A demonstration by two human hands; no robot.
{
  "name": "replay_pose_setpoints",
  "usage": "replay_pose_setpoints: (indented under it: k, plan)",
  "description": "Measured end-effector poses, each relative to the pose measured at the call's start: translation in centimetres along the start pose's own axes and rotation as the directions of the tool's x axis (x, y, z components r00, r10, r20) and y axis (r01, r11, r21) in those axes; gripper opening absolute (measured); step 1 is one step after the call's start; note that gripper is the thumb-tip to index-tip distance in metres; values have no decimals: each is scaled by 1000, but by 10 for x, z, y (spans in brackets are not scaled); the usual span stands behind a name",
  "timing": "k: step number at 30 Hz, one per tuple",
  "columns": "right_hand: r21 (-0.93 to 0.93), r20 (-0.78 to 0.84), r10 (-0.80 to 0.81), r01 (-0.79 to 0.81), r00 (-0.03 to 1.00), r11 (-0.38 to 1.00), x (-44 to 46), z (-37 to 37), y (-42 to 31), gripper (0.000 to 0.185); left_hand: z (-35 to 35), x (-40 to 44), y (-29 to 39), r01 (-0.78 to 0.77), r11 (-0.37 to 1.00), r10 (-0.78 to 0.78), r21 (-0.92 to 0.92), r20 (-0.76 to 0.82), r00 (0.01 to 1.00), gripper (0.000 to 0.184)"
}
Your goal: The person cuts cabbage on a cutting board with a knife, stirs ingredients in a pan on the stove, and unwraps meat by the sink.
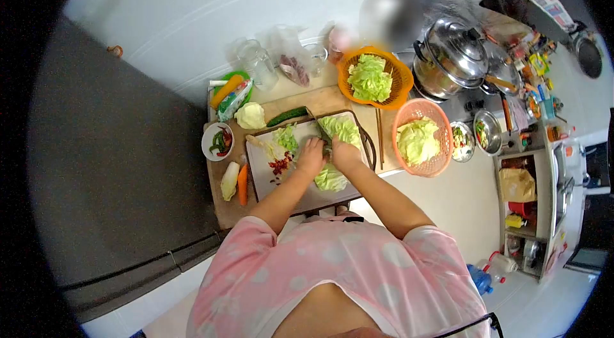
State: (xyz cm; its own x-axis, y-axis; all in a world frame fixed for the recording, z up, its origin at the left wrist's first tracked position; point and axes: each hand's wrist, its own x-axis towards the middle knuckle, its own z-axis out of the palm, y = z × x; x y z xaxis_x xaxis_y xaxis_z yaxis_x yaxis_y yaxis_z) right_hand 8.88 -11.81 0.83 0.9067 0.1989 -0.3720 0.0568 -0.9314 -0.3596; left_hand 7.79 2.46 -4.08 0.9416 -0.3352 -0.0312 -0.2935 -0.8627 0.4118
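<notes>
On a brown-edged cutting board my right hand is wrapped round the handle of a knife, whose blade points away from me. Just left of it, my left hand rests on the board with its fingers bent; whatever lies under them is hidden. Cabbage leaves lie beyond my right hand, and more pale green leaves sit nearer to me. Chopped red pepper and shredded greens are at the board's left side. A cucumber lies along the far edge.
An orange basket and a pink basket hold leaves. Steel pots stand at the back right. A carrot, a white bowl and half a cabbage are on the left. Chopsticks lie beside the board.
</notes>
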Motion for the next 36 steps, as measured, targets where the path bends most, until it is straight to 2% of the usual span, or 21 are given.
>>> replay_pose_setpoints:
  k: [3, 6, 9, 10, 11, 12, 13, 14, 15, 16, 17, 19, 20, 23, 27, 32, 36]
  plan:
    - [-3, -89, -56, 56, 994, 998, -6, 6, 7, 31, 14, -6, -11, -52, 999, 51, -7, -54, 997, 42]
    - [6, -184, -66, 68, 981, 998, -9, 8, 23, 28, -9, -6, -15, -17, 984, 42, -178, 138, 990, 58]
    - [92, -341, -45, 82, 939, 992, -29, 7, 33, 26, -48, -13, -7, -103, 995, 101, 11, 82, 991, 54]
    - [147, -384, -16, 78, 923, 986, -43, -3, 31, 26, -58, -11, -7, -72, 997, 73, -13, 160, 984, 63]
    - [200, -426, 15, 78, 905, 977, -54, -10, 32, 25, -65, -9, -9, -186, 982, 179, 20, 193, 965, 65]
    - [359, -456, 76, 105, 887, 927, -65, -9, 37, 24, -70, -8, -11, -298, 953, 280, 49, 229, 932, 67]
    - [488, -406, 173, 53, 898, 871, -81, -20, 32, 24, -76, -6, -10, -406, 911, 375, 74, 268, 888, 70]
    - [609, -341, 265, -3, 902, 793, -100, -32, 26, 25, -81, 0, -6, -494, 867, 434, 64, 390, 812, 83]
    - [716, -266, 349, -58, 899, 696, -115, -38, 24, 25, -79, 4, -2, -593, 802, 503, 73, 454, 736, 87]
    - [739, -205, 410, -133, 889, 660, -123, -35, 29, 26, -77, 6, 3, -685, 725, 561, 71, 516, 647, 90]
    - [724, -264, 418, -108, 870, 682, -129, -23, 40, 26, -73, 9, 7, -768, 637, 607, 61, 575, 549, 94]
    - [689, -373, 427, -63, 824, 722, -141, -12, 42, 27, -66, 14, 13, -834, 550, 643, 47, 614, 458, 97]
    - [805, -230, 510, -132, 829, 578, -152, -9, 44, 26, -62, 16, 15, -863, 504, 656, 40, 632, 413, 98]
    - [799, -179, 554, -208, 813, 564, -169, -1, 54, 27, -44, 24, 14, -889, 456, 678, 41, 631, 377, 94]
    - [862, -201, 604, -153, 772, 483, -186, 16, 62, 20, -41, 25, 17, -876, 482, 704, -13, 601, 378, 84]
    - [876, -178, 642, -176, 746, 448, -200, 31, 71, 27, -34, 33, 15, -861, 504, 722, -70, 581, 375, 69]
    - [886, -185, 650, -160, 737, 435, -204, 35, 77, 26, -43, 48, 23, -801, 598, 681, -31, 547, 487, 72]
